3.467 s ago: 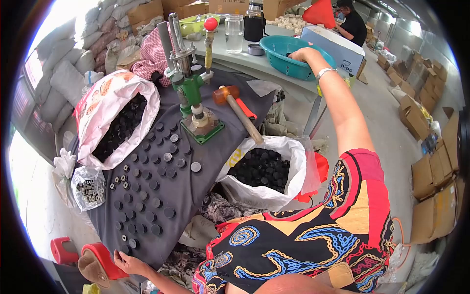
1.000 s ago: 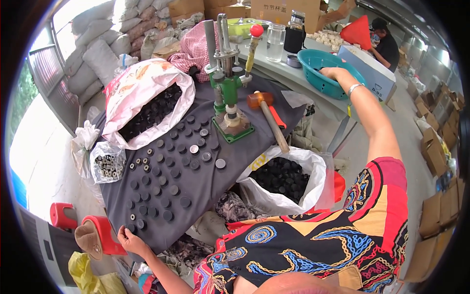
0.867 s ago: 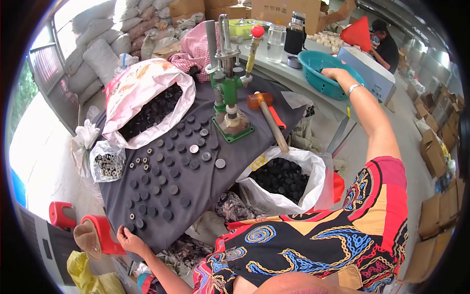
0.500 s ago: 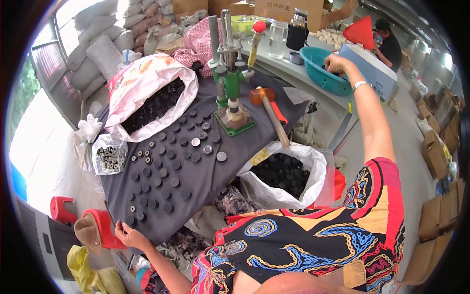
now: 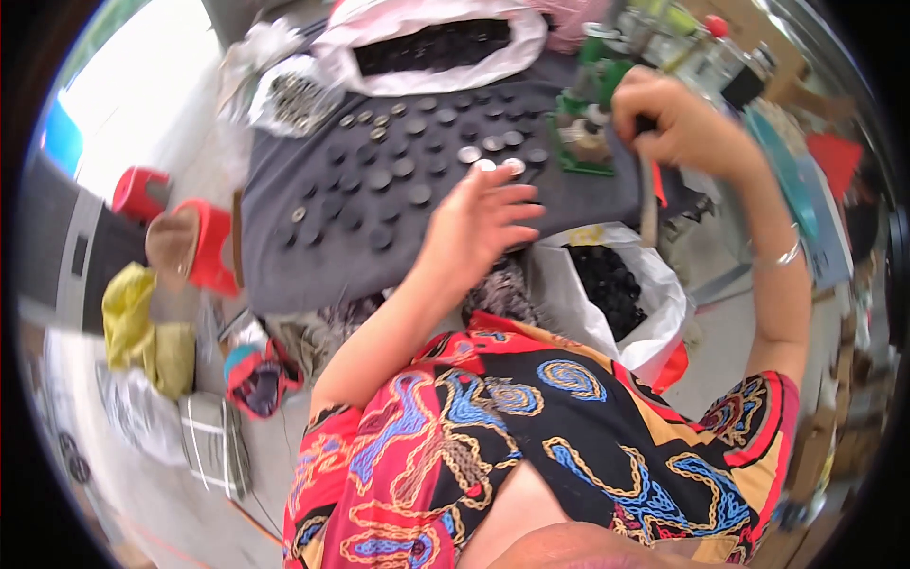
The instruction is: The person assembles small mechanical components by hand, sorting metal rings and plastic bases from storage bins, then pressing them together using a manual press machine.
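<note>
My left hand [image 5: 479, 223] reaches over the front of the dark cloth [image 5: 284, 280], fingers spread, with the fingertips next to pale-faced round caps [image 5: 513, 168]. My right hand [image 5: 668, 123] is closed beside the green hand press [image 5: 580, 163] and partly covers it. Something small and dark shows between its fingers, blurred, so I cannot tell what it is. Several black round caps [image 5: 381, 235] lie scattered over the cloth, along with small ring-shaped pieces [image 5: 299, 214]. Below my right hand is the mallet's wooden handle [image 5: 649, 204]; its head is hidden.
A white bag [image 5: 332, 52] of black pieces lies at the back, beside a clear bag [image 5: 294, 95] of small rings. Another white bag [image 5: 668, 327] of black caps stands front right. The teal basin [image 5: 791, 175] is far right. Red stools [image 5: 210, 251] stand left.
My view has swung down and left. My right hand has come from the teal basin to the press. My left hand has moved from the cloth's front left corner to its middle, fingers spread.
</note>
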A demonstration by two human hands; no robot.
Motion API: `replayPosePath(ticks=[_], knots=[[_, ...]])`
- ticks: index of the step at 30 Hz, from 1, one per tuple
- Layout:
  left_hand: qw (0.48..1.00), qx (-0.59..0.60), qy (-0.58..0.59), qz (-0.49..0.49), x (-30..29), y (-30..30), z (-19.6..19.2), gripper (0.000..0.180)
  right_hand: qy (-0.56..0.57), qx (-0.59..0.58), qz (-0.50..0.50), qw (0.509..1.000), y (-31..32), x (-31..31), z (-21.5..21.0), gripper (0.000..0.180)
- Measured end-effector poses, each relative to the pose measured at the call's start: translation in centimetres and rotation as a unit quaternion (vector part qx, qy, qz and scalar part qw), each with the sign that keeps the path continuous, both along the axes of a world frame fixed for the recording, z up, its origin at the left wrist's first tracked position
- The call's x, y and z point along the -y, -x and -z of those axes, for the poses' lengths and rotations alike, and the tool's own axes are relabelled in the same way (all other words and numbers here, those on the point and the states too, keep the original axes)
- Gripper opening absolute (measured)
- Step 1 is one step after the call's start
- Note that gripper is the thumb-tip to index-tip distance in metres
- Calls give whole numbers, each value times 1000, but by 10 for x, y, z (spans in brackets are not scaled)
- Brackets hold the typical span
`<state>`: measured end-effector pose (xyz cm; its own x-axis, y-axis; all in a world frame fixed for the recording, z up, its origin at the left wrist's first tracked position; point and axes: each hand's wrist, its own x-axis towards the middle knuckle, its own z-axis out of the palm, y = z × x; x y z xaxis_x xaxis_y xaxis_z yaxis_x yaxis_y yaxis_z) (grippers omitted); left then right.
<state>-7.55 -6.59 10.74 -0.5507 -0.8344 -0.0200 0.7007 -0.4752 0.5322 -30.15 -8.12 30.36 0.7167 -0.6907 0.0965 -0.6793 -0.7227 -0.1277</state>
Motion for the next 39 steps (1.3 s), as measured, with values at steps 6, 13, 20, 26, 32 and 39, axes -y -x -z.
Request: replayPosePath(ticks=[6, 13, 20, 26, 32, 39], knots=[[970, -191, -152, -17, -11, -8, 26, 41, -52, -11, -159, 986, -114, -7, 118, 15], [961, -141, -183, -155, -19, -58, 44, 36, -130, 108, -170, 971, -162, -5, 162, 24], [974, -112, -151, -129, -14, -76, 62, 24, -222, 290, -53, 929, -168, 4, 170, 54], [983, 42, -99, -145, -23, -77, 48, 23, -268, 254, -38, 929, -171, 6, 174, 79], [977, 102, -20, -186, -24, -83, 54, 13, -327, 251, -63, 909, -176, 10, 175, 78], [968, 77, -45, -234, -24, -95, 59, 18, -389, 320, -64, 861, -178, 11, 181, 69]])
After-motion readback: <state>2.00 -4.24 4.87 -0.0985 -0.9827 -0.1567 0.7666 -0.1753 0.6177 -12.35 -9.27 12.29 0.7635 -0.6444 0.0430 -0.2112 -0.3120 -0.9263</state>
